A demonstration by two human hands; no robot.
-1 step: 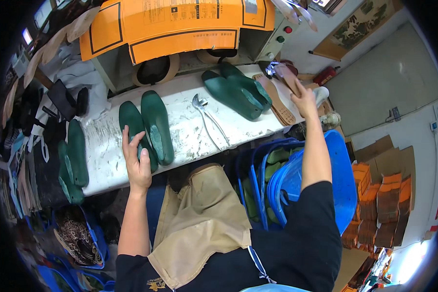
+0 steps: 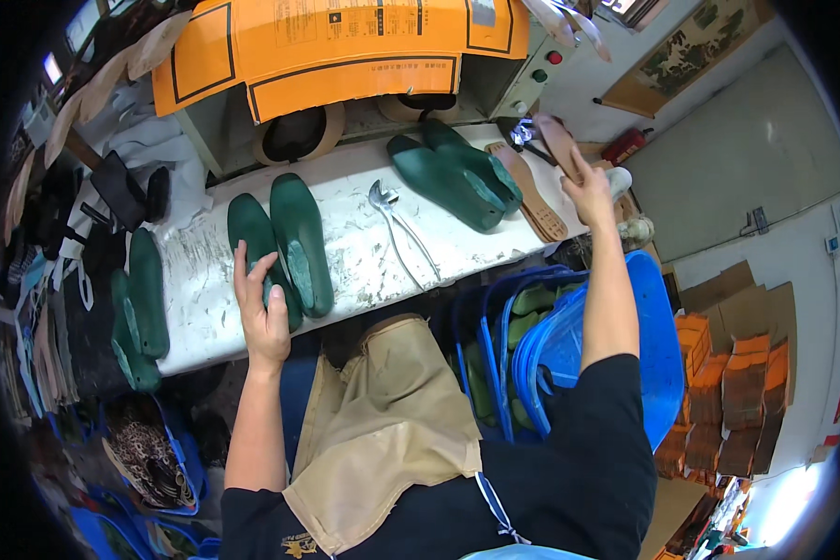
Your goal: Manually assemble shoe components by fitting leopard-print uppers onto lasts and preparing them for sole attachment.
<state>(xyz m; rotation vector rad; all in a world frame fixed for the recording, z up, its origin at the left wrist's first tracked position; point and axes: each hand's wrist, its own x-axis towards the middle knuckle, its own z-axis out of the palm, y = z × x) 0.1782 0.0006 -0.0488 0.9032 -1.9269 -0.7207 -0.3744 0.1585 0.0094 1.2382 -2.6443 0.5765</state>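
On the white bench my left hand [image 2: 263,308] rests with fingers apart against a green shoe last [image 2: 249,224]. A second green shoe last [image 2: 301,245] lies right beside it. Farther right, my right hand [image 2: 590,191] grips the near end of a brown insole [image 2: 557,142], held up over the bench's far right end. Below that hand, toward the left, lies a tan insole [image 2: 532,201] with small holes at its near end. Next to it sits a pair of green shoe lasts [image 2: 448,187]. Metal pincers [image 2: 406,233] lie mid-bench, handles toward me.
Another pair of green lasts [image 2: 147,299] stands at the bench's left end. Nested blue bins [image 2: 649,327] holding green lasts stand below the front edge at right. An orange cardboard sheet [image 2: 345,47] covers the machine behind the bench. Stacked orange boxes [image 2: 737,392] are at far right.
My right hand and the brown insole have shifted slightly to the right and away from me. The left hand stays in place on the last.
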